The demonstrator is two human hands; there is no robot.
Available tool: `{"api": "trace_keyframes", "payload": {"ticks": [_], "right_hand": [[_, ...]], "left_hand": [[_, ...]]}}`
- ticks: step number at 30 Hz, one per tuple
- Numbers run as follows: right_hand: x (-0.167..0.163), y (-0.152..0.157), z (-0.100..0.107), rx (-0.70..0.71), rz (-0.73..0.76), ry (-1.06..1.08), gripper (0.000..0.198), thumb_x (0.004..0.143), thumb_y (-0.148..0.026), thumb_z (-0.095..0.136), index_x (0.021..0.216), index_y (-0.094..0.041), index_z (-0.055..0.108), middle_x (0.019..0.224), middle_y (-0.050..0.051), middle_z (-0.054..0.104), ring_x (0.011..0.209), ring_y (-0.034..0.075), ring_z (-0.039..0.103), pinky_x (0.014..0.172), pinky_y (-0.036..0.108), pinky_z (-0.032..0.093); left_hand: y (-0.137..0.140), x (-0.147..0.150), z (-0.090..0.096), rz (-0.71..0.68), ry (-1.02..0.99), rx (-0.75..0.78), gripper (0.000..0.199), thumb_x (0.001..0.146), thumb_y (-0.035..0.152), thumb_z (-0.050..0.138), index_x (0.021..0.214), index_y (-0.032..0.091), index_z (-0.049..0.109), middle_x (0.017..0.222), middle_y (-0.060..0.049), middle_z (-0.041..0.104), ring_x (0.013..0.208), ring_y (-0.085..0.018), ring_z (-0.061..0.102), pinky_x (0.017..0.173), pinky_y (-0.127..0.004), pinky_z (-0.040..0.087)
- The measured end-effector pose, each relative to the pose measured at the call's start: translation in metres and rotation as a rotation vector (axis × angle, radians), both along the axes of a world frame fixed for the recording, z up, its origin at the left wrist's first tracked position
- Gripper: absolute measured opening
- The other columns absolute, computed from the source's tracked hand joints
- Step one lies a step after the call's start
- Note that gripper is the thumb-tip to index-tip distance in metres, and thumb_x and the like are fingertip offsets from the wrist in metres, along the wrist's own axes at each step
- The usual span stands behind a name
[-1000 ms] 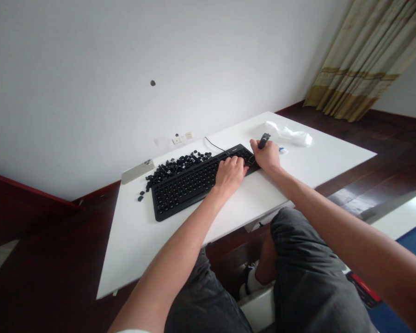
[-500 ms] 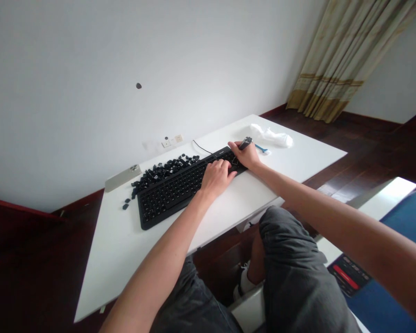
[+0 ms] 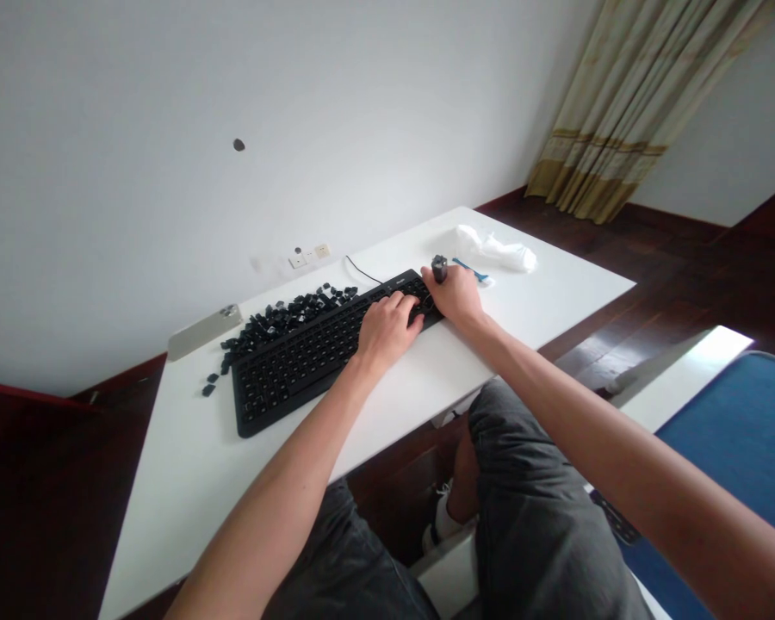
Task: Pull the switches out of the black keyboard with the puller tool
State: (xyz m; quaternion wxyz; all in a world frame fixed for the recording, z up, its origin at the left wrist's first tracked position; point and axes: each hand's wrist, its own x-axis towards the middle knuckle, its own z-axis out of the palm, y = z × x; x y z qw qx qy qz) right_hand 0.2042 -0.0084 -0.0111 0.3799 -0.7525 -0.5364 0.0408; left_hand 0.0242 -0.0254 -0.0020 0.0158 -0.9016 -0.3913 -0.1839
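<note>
A black keyboard (image 3: 297,375) lies at a slant on the white table, with its keycaps removed over most of the visible part. My left hand (image 3: 387,325) rests on its right half, palm down with fingers stretched out and nothing in them. My right hand (image 3: 457,295) is closed around a keycap puller (image 3: 439,268), whose dark handle sticks up from the fist. Thin wire from the puller shows at the keyboard's right end, though its tips are hard to make out. Behind the keyboard lies a heap of loose black keycaps (image 3: 277,319).
A phone (image 3: 203,334) leans near the wall at the table's left end. Beyond my right hand are a blue brush-like tool (image 3: 471,269) and a crumpled white plastic bag (image 3: 497,250). The keyboard cable (image 3: 362,271) runs toward the wall. A blue-topped seat (image 3: 742,439) stands at right.
The puller's handle has tipped from leaning right to nearly upright as my right hand turned. My left hand keeps its place on the keyboard. The whole view has shifted slightly.
</note>
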Motion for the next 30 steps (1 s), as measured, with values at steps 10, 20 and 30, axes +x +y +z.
{"api": "trace_keyframes", "payload": {"ticks": [10,20,30], "right_hand": [[0.017,-0.061,-0.003,-0.078,0.125,-0.091,0.041,0.102,-0.046,0.053,0.068,-0.023,0.058,0.066,0.009,0.066,0.062,0.020,0.053,0.063,0.034,0.031],[0.032,-0.037,0.029,-0.280,0.462,0.003,0.042,0.096,-0.052,0.054,0.067,-0.022,0.058,0.064,0.002,0.062,0.064,0.016,0.051,0.065,0.031,0.037],[0.053,-0.011,0.041,-0.695,0.662,0.318,0.064,0.075,-0.079,0.076,0.060,-0.022,0.050,0.056,-0.002,0.042,0.054,0.011,0.033,0.052,0.031,0.026]], "left_hand": [[-0.002,0.000,0.002,0.002,-0.020,-0.009,0.016,0.106,0.034,0.062,0.112,0.024,0.073,0.115,-0.005,0.074,0.106,-0.023,0.069,0.090,-0.036,0.052],[0.000,-0.003,-0.002,-0.030,-0.023,-0.020,0.017,0.108,0.034,0.059,0.115,0.022,0.069,0.118,-0.006,0.074,0.112,-0.024,0.068,0.094,-0.039,0.049],[-0.003,-0.003,0.000,-0.012,0.011,-0.006,0.021,0.109,0.034,0.056,0.117,0.019,0.068,0.119,-0.009,0.074,0.111,-0.026,0.069,0.093,-0.040,0.049]]}}
